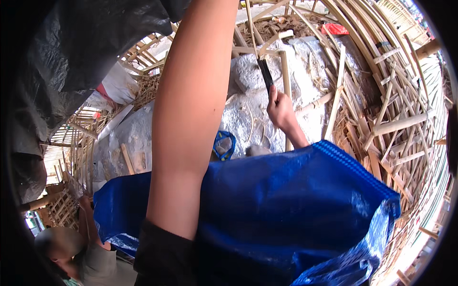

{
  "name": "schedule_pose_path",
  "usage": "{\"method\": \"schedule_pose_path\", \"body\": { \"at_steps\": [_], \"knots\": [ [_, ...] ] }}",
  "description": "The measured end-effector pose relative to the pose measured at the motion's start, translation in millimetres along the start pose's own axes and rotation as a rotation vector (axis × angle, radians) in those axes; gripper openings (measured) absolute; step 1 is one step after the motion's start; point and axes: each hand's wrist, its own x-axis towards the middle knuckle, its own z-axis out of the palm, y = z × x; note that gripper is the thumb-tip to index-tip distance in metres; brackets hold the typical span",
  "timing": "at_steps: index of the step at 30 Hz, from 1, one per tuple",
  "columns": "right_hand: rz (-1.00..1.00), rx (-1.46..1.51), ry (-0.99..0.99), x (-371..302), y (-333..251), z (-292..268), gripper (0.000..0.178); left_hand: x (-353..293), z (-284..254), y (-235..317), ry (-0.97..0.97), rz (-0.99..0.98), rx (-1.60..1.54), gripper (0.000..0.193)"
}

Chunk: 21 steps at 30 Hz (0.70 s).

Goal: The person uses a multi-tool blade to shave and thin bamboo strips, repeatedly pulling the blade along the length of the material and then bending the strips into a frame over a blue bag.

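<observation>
My left arm (188,119) rises through the middle of the view and passes out at the top edge, so its hand is out of sight. Beyond the blue plastic sheet (272,205) spread over my lap, my right hand (281,112) is closed round the lower end of a black, flat, blade-like tool (265,74). A thin bamboo strip (251,28) meets the tool's upper end; whether it is fixed to it or only touching, I cannot tell. Light bamboo pieces (286,76) stand just beside this hand.
Silvery plastic sheeting (305,62) covers the ground ahead. Split bamboo (400,128) is heaped along the right. Black sheeting (90,43) hangs upper left. Another person (95,260) sits low at the left. A blue loop-shaped thing (224,144) lies beyond my lap.
</observation>
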Motion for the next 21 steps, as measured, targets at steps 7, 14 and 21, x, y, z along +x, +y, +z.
{"method": "schedule_pose_path", "body": {
  "at_steps": [7, 14, 21],
  "knots": [
    [-0.058, -0.265, 0.029, -5, -30, -47, 0.056, 15, -17, -24, 0.106, -0.088, 0.053, 0.057],
    [-0.125, -0.404, -0.075, -3, -52, -35, 0.056, 41, -86, -84, 0.175, -0.273, -0.004, 0.056],
    [0.190, 0.241, -0.233, 26, -15, -56, 0.063, 36, -75, -63, 0.179, -0.271, -0.159, 0.054]
  ]
}}
